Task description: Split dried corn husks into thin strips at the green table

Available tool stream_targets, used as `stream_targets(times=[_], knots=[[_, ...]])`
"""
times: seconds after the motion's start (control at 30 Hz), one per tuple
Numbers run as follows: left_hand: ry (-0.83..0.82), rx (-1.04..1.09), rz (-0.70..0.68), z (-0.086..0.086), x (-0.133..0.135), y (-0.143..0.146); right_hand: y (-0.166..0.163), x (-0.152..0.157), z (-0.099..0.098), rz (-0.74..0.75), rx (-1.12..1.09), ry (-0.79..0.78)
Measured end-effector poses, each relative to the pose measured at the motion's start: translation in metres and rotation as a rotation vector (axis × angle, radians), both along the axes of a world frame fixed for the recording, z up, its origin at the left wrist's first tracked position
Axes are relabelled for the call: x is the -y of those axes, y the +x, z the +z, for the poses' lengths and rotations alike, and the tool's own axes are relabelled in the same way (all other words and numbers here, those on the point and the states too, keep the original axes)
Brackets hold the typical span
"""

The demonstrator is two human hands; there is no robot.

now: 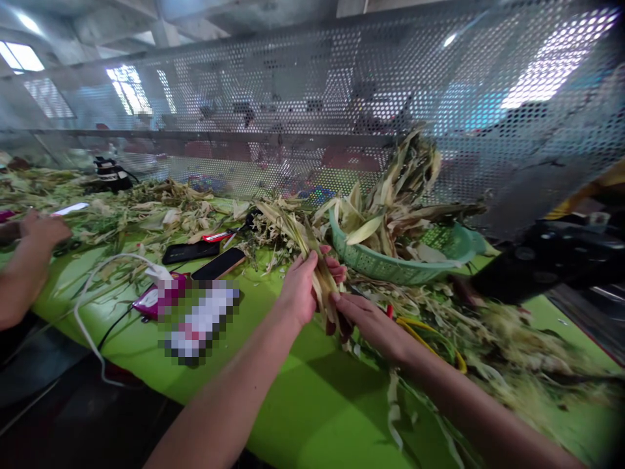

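Strips of dried corn husk (322,284) are held between my two hands above the green table (312,391). My left hand (301,286) is closed around the husks, with the thumb on top and fingertips showing on the far side. Lower down, my right hand (359,316) pinches the same husks; some of its fingers are hidden beneath them. Just beyond my hands stands a green plastic basket (390,268) with more corn husks (390,225) in it, several sticking up over the rim.
Two phones (219,264) lie left of my hands, near a red-handled tool (217,237), a white cable (88,293) and a pixelated item (202,326). Scissors with yellow handles (424,335) lie among scraps at right. Another person's hand (41,231) is at far left. A perforated metal panel (293,85) stands behind.
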State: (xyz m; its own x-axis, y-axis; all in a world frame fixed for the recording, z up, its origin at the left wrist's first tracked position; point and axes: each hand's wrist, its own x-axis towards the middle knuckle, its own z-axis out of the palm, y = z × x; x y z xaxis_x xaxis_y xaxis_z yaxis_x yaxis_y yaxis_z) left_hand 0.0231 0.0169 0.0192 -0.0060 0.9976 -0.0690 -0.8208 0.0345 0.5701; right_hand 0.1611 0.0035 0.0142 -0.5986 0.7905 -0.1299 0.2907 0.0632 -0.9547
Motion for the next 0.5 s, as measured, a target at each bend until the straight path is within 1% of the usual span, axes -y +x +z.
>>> stream_targets(times=[0.23,0.3,0.4,0.5], knots=[[-0.003,-0.016,-0.008,0.0018,0.0010,0.0006,-0.0019,0.0022,0.0007,0.020,-0.030,-0.029],[0.008,-0.038,-0.027,0.0010,0.0013,-0.0002,-0.0020,0.0015,0.0013,-0.013,-0.054,-0.025],[0.007,-0.072,-0.093,-0.0001,0.0017,-0.0014,-0.0018,-0.0014,-0.0001,-0.079,-0.086,-0.029],[0.014,-0.048,-0.122,-0.0016,0.0007,-0.0033,-0.0010,-0.0042,-0.0033,-0.102,-0.127,-0.057]])
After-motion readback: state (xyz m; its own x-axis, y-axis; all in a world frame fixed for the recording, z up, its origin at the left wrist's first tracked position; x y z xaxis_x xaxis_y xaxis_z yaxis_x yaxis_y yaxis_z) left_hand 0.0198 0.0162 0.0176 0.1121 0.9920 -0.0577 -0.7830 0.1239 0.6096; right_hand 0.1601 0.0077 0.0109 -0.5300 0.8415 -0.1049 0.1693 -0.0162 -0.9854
